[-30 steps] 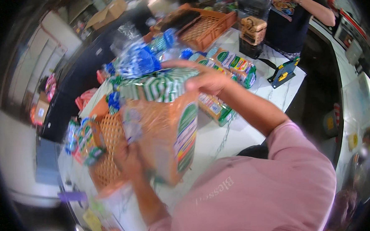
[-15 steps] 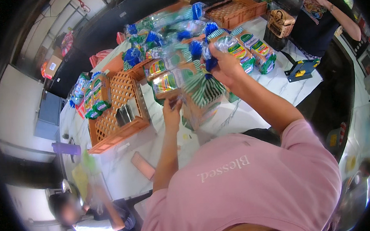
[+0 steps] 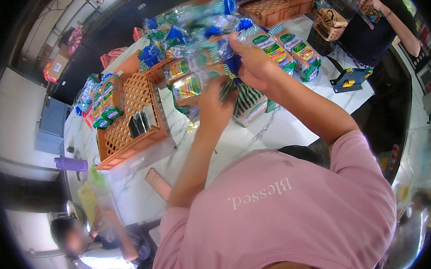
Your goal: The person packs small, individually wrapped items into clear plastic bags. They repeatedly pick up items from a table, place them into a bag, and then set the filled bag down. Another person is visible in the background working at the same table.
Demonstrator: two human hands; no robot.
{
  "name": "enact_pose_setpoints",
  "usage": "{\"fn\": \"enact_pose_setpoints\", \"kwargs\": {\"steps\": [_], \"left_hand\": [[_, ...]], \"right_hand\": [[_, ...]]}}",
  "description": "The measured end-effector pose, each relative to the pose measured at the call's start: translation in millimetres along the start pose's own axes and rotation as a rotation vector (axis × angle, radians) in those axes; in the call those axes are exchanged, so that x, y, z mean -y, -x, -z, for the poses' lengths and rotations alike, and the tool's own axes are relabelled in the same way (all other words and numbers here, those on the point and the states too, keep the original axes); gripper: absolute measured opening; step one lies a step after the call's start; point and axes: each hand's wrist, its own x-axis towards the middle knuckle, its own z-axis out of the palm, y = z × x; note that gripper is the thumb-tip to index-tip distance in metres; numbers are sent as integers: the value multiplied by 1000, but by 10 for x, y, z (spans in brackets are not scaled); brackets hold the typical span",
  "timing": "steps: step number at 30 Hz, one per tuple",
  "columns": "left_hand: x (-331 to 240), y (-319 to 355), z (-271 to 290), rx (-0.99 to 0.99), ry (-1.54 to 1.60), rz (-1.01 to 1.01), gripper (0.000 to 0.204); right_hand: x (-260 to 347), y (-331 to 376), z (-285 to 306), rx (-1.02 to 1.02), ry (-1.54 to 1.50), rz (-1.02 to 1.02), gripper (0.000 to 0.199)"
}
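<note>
My right hand (image 3: 253, 64) is closed round the gathered neck of a bagged loaf of bread (image 3: 251, 108), whose clear wrapper has green and white stripes and a blue end. The loaf hangs below that hand, close over the table. My left hand (image 3: 216, 106) is at the striped part of the bag, just under the neck. Its fingers are smeared by motion, so their grip cannot be made out. Left of it lie other bagged loaves (image 3: 186, 89), and two more bagged loaves (image 3: 296, 54) lie beyond my right wrist.
An orange plastic crate (image 3: 129, 156) stands at the left, with bread packs (image 3: 108, 103) at its far side. Another crate (image 3: 282, 14) stands at the back. A phone (image 3: 158, 184), a purple tumbler (image 3: 71, 164) and a tape dispenser (image 3: 351, 80) lie on the marble-patterned table (image 3: 136, 202). Two people work nearby.
My left hand has moved from the loaf's lower side up and right to the bag's neck. The right hand keeps the neck and has shifted slightly left; the loaf has swung right.
</note>
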Motion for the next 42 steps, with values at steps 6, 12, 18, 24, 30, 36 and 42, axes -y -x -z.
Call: {"fn": "enact_pose_setpoints", "kwargs": {"steps": [6, 12, 18, 24, 30, 36, 42], "left_hand": [[-227, -177, -2, -56, -50, -76, 35], [61, -26, -59, 14, -3, 28, 30], [24, -10, -7, 22, -90, -20, 32], [-152, -27, 3, -42, -302, -300, 32], [-258, -28, 63, -81, -291, -338, 27], [-107, -57, 12, -121, -205, -297, 13], [72, -30, -15, -95, 421, 410, 6]], "right_hand": [[241, 219, -144, 85, 49, -44, 42], [64, 200, 90, 230, 513, -66, 63], [188, 85, 430, 382, 1214, 350, 36], [217, 157, 255, 156, 939, 138, 33], [247, 308, 58, 58, 737, 152, 41], [94, 182, 165, 36, 727, 278, 32], [30, 264, 327, 198, 990, 627, 28]]}}
